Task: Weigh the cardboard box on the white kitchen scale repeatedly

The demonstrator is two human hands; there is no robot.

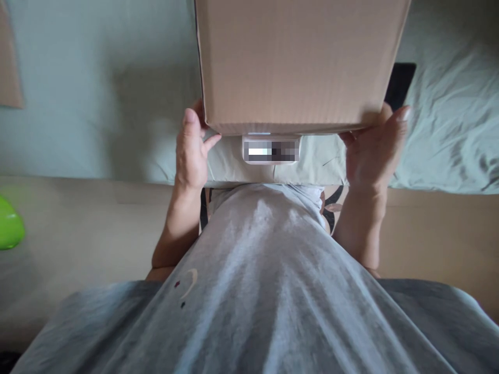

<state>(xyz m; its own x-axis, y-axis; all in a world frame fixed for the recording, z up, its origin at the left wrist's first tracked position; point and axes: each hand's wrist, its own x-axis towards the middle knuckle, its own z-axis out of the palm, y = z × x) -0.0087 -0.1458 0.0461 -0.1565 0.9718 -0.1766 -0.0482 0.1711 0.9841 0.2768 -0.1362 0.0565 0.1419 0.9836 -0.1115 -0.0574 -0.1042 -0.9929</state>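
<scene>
**boxfan:** So the box is held up between both hands, over the bed. The left hand is flat on its left bottom corner with the thumb up the side, and the right hand cups the right bottom corner. Both are spread wide and pressing inward, not gripping an edge.

**tapeguy:** I'd say squeezing the sides alone is the weak way to carry it. Slide the fingers under the bottom so the weight sits on them. There's a white label between the hands, just under the near edge, so keep the thumbs off that.

**boxfan:** Fair. Can't tell how heavy it is, though.

**tapeguy:** Then keep it close to the shirt below the hands, elbows tucked in. There's a dark thing just past the right hand, partly hidden, and something green way off past the left.
</scene>
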